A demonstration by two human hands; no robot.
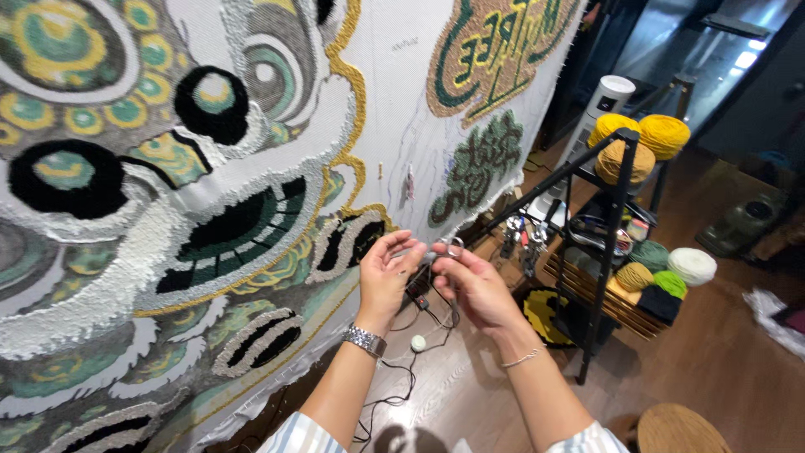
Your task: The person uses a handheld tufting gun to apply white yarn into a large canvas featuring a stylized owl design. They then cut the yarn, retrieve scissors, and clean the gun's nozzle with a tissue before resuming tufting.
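Head view: your left hand [384, 270] and right hand [474, 283] meet in front of the lower right part of the tufted rug [168, 193] stretched upright on its frame. Both hands close around a small metal tool [438, 250], probably scissors; the looped handle shows just above your right fingers [453, 262], your left fingertips pinch the other end. What else the fingers pinch, you cannot tell.

A steel watch [365, 340] sits on your left wrist, a thin bracelet [523, 359] on the right. Striped sleeves at the bottom edge.

The rug shows a big lion-like face in green, white, black and gold; lettering patches at its upper right.

Below your hands, a black cable [402, 377] with a small white round piece trails over the wooden floor [721, 361].

To your right a black metal rack [616, 218]. Top shelf: three yellow and ochre yarn cones [637, 138], touching. Lower wooden crate [587, 289] on the rack holds yarn balls [662, 273]: green, white, mustard, bright green, dark, packed together. The middle shelf holds small mixed items, too cluttered to tell.

A white cylinder device [608, 96] stands behind the rack. A round wooden stool [679, 429] at the bottom right corner.
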